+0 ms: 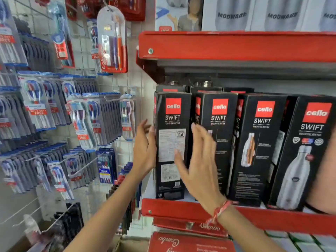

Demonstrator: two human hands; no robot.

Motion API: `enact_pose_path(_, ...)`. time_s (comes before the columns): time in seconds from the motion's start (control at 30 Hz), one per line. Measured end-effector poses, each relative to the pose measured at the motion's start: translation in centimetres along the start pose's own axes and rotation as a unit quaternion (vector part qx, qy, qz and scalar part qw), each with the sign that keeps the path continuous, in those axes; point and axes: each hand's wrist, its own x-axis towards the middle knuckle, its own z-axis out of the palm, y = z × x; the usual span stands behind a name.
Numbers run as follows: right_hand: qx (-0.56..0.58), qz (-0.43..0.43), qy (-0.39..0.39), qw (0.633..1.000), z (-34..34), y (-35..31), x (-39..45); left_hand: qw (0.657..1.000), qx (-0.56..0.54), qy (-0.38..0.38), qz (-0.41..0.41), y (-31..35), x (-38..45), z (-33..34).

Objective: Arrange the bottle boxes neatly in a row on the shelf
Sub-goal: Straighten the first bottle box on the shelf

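Observation:
Several tall black bottle boxes with red logos stand upright side by side on a red shelf (181,210). My left hand (144,150) lies flat against the left side of the leftmost box (171,124), fingers spread. In front of the gap between that box and the second box (221,135) is my right hand (198,160), open and a little blurred, with its thumb over the leftmost box's white label. A third box (261,148) and a fourth box (307,153) stand further right, angled slightly. More boxes stand behind the front row.
A wire rack of hanging toothbrush packs (76,124) fills the left side. A red upper shelf (236,46) overhangs the boxes. Red "Combo" boxes (189,242) sit below. Part of another person's arm (327,179) shows at the right edge.

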Motion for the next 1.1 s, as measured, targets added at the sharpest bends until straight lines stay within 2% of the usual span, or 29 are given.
enact_pose_path(0.07, 0.013, 0.063, -0.076, 0.995, 1.6, -0.8, -1.6, 0.991, -0.028, -0.086, -0.100, -1.3, -0.4, 0.1)
enact_pose_path(0.13, 0.000, 0.123, -0.172, 0.977, 3.0, -1.8, -3.4, 0.969, -0.072, -0.167, -0.167, -3.4, -0.9, -0.1)
enact_pose_path(0.2, -0.032, 0.134, -0.191, 0.972, 3.9, -2.1, -3.5, 0.959, -0.095, -0.182, -0.194, -4.1, -0.9, -0.2)
enact_pose_path(0.33, -0.015, 0.112, -0.168, 0.979, 3.2, -2.3, -0.6, 0.968, -0.120, -0.178, -0.134, -0.5, -0.3, -2.7)
enact_pose_path(0.4, 0.036, 0.088, -0.171, 0.981, 2.2, -2.0, 0.4, 0.969, -0.130, -0.184, -0.104, 0.6, 0.0, -4.2)
enact_pose_path(0.5, 0.186, 0.098, -0.223, 0.952, 0.6, -1.0, 1.4, 0.969, -0.128, -0.207, -0.043, 1.2, 0.1, -5.8)
enact_pose_path(0.57, 0.214, 0.097, -0.246, 0.940, 0.3, -0.5, 1.9, 0.974, -0.106, -0.200, -0.008, 0.9, -0.4, -5.9)
enact_pose_path(0.77, 0.185, 0.132, -0.248, 0.942, 1.3, -0.2, 3.1, 0.992, -0.045, -0.114, 0.005, 0.0, -2.2, -3.4)
enact_pose_path(1.1, 0.142, 0.165, -0.246, 0.944, 2.5, 1.6, 1.6, 0.993, -0.013, -0.115, -0.020, -1.5, -3.1, -1.6)
